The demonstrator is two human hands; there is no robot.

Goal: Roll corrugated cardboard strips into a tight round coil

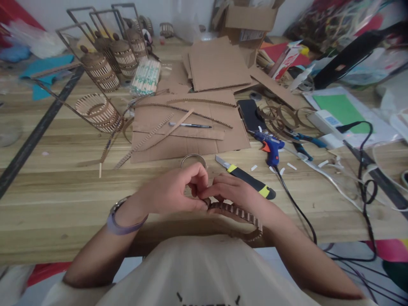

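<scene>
My left hand (174, 189) and my right hand (234, 191) meet at the near edge of the wooden table (63, 191). Both pinch one end of a ribbed cardboard strip (242, 214), which curves down and to the right under my right wrist. My left thumb and fingers are pressed together on the strip's end. My right fingers are curled over it. A thin ring (193, 159) lies on the table just behind my hands. A watch is on my left wrist.
A black and yellow utility knife (247, 178) lies right of my hands. A blue glue gun (270, 148) with a black cord sits further right. Flat cardboard sheets (188, 127), a phone (251, 115), slatted cardboard baskets (98, 72) and pliers (306, 140) lie behind.
</scene>
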